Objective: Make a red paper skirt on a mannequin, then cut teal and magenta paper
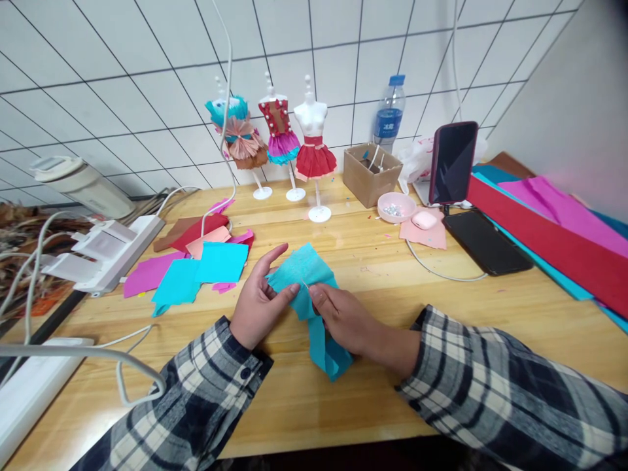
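Observation:
A turquoise sheet of crepe paper (307, 261) is held above the wooden table, with a folded strip of the same colour (324, 350) hanging down toward me. My left hand (262, 297) grips the sheet's left side, its thumb on top and its index finger stretched out. Thumb and fingers of my right hand (338, 317) are pinched together at the sheet's right part. A thin pale stick or thread (306, 285) shows between the two thumbs, by the right fingertips. The fingers under the paper are hidden.
Three mini mannequins (311, 121) in paper outfits stand behind. Coloured paper pieces (223, 261) lie left, near a power strip (140, 242). Rightward are a cardboard box (370, 176), a pink bowl (396, 208), a standing phone (454, 163), a flat phone (485, 242) and long paper sheets (554, 242).

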### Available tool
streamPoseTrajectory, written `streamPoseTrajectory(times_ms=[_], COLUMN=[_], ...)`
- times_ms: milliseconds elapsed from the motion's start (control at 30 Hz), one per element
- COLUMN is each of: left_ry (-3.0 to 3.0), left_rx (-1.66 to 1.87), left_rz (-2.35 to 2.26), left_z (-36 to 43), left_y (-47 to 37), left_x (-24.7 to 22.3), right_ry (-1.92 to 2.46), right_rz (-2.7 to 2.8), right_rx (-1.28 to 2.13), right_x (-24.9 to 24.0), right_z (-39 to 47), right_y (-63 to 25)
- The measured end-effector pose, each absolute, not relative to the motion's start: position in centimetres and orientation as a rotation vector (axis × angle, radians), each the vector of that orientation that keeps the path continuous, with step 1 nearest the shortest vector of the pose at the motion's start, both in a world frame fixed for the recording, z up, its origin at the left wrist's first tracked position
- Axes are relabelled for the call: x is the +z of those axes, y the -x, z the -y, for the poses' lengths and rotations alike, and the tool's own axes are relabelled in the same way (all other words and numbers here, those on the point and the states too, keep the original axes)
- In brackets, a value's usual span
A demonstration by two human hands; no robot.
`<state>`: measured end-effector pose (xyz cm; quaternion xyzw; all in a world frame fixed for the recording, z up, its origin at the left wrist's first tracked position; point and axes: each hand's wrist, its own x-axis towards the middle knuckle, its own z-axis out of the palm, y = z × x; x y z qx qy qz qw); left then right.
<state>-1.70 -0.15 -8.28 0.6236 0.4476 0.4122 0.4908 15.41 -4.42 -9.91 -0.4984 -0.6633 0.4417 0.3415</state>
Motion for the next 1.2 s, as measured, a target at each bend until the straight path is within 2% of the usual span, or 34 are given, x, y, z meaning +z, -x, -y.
streamPoseTrajectory(times_ms=[1200], left_ry=[-1.429], left_rx=[1.02], left_rz=[-1.041], left_z=[0.63], left_y=[1.22], left_x=[-7.95], right_ry=[1.305], right_rz=[1.699], right_rx=[1.182], right_x=[-9.94], right_z=[4.65], right_y=[-15.45])
